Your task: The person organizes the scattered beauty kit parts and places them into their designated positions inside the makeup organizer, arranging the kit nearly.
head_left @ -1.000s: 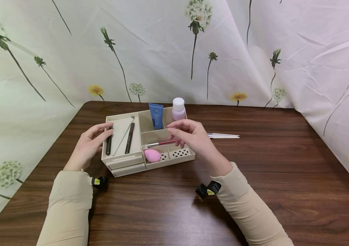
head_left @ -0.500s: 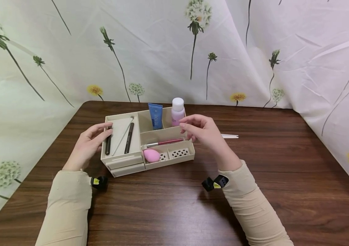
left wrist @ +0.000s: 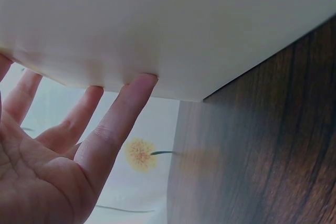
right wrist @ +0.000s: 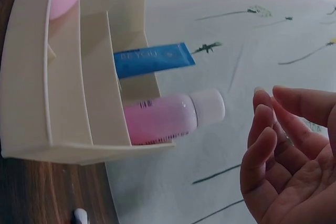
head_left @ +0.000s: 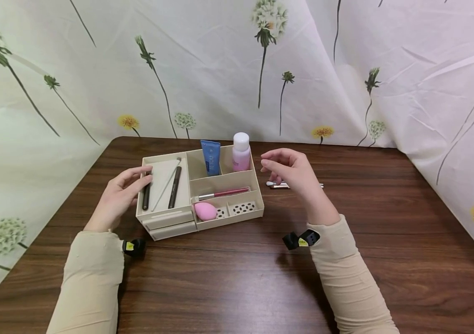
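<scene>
A beige desk organizer (head_left: 224, 225) stands on the table. My left hand (head_left: 116, 197) is at its left side, fingertips at the rim beside a black pen (head_left: 147, 197); in the left wrist view the fingers (left wrist: 107, 129) touch its outer wall. My right hand (head_left: 293, 171) hovers right of the organizer, loosely bent and holding nothing. Under it lie slim white-handled brushes (head_left: 278, 186), partly hidden. The organizer's back compartments hold a blue tube (head_left: 211, 158) and a pink bottle with a white cap (head_left: 241, 153). A red-handled brush (head_left: 228, 192) lies in the middle compartment.
In the organizer's front compartments sit a pink makeup sponge (head_left: 206, 211) and a black-spotted white item (head_left: 244, 208). A second dark pen (head_left: 175, 188) and a thin pale stick (head_left: 166, 185) lie in its top tray. A flowered cloth (head_left: 220, 69) hangs behind the table (head_left: 220, 287).
My right hand has moved right, from over the organizer to beyond its right side, uncovering the bottle, the red-handled brush and the tips of the white-handled brushes. The left hand has stayed in place.
</scene>
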`<state>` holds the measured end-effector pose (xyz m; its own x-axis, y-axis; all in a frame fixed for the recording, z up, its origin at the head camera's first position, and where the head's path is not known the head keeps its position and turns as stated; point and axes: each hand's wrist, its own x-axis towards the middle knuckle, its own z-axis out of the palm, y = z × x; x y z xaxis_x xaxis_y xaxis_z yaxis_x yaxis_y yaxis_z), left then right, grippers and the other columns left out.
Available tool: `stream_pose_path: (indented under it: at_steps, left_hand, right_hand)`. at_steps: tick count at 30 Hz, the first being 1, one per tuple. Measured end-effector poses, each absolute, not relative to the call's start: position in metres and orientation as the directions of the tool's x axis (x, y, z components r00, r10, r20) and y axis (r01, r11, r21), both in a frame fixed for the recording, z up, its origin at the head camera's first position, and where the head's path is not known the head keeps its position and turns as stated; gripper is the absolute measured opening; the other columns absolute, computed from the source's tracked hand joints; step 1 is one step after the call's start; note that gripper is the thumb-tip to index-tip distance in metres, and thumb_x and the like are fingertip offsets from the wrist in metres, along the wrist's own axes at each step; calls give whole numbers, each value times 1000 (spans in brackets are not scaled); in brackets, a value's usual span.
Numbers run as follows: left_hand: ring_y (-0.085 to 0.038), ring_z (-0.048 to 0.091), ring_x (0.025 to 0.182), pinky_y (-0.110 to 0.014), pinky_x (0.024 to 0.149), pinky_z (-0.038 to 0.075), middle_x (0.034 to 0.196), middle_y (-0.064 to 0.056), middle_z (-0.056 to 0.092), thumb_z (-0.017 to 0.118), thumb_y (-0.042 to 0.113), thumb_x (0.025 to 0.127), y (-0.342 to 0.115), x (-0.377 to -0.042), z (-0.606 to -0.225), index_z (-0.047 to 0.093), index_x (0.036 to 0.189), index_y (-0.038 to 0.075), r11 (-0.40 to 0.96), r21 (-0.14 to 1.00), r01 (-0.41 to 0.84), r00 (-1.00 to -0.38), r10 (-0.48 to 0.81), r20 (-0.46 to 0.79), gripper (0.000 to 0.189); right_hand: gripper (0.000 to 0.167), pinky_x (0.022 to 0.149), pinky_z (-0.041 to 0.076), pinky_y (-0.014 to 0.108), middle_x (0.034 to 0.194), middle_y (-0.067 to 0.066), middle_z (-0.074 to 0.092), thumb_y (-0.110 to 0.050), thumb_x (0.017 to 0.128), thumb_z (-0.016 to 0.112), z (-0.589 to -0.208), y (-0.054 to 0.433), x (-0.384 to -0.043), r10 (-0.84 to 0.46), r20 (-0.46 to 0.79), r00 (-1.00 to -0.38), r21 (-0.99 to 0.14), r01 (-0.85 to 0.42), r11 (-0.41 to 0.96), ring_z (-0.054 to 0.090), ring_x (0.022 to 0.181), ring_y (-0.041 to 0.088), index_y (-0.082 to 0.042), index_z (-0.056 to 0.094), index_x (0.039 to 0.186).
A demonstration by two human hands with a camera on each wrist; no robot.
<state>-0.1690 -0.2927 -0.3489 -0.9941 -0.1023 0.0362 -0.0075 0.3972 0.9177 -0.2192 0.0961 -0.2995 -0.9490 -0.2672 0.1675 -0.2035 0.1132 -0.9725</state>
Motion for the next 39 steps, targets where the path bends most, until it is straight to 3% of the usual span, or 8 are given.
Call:
stream_pose_path:
  at_steps: [12, 29, 39]
  left_hand:
    - [6, 50, 106, -21, 73, 54, 152, -13, 39, 58, 45, 99, -294, -171, -351, 51, 146, 22, 405, 914, -16, -994, -103, 28, 53]
    - [7, 51, 105, -21, 73, 55, 147, -10, 43, 59, 44, 99, -292, -169, -350, 51, 145, 22, 406, 914, -12, -994, -104, 33, 52]
    - [7, 54, 100, -21, 72, 55, 134, 5, 51, 59, 43, 98, -293, -170, -351, 53, 144, 21, 408, 913, 0, -993, -109, 48, 51]
  right_hand:
    - [21, 57, 47, 20, 79, -4, 70, -6, 92, 67, -308, 112, -232, -258, 131, -957, -971, -176, 160, 56, 59, 9, 2, 66, 112]
    - [27, 57, 49, 19, 78, -11, 69, -6, 93, 66, -325, 127, -250, -206, 113, -972, -961, -159, 226, 59, 59, 7, 9, 64, 115]
    - [30, 56, 49, 20, 78, -14, 65, -15, 94, 67, -340, 138, -260, -135, 56, -989, -939, -98, 329, 60, 59, 9, 4, 66, 117]
